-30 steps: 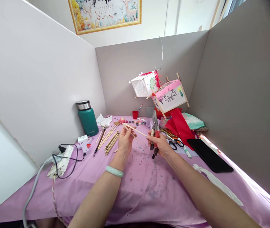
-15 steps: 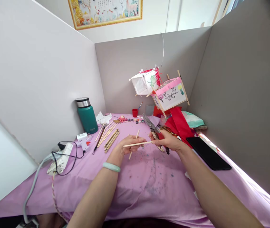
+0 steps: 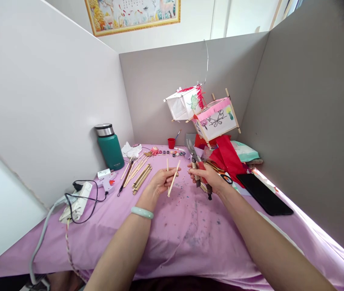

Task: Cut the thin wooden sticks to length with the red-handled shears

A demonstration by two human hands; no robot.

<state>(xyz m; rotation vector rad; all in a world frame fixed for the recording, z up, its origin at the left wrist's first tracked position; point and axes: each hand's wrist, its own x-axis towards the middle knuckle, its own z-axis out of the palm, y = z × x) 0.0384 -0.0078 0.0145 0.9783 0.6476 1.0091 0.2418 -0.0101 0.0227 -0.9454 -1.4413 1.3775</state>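
Two thin wooden sticks (image 3: pixel 174 178) are pinched in my left hand (image 3: pixel 162 180); they stand nearly upright and meet at their lower ends. A pale green bangle (image 3: pixel 142 212) circles that wrist. My right hand (image 3: pixel 206 177) is wrapped around pruning shears (image 3: pixel 201 169) with red and worn handles, their blades pointing away from me. The shears and the sticks are apart. Beneath the right hand, several short sticks (image 3: pixel 204 187) lie partly hidden on the purple cloth (image 3: pixel 187 242).
Bundled sticks (image 3: pixel 142 178), a glue gun (image 3: pixel 108 182), a power strip (image 3: pixel 79 202) and a green bottle (image 3: pixel 110 147) are on the left. Paper lanterns (image 3: pixel 217 119) hang at the back. Red cloth (image 3: pixel 229 159), scissors (image 3: pixel 226 178) and a black phone (image 3: pixel 264 194) lie right.
The stick that lay level between both hands is now tilted upright in my left hand beside the other. My right hand has let go of it and keeps the shears.
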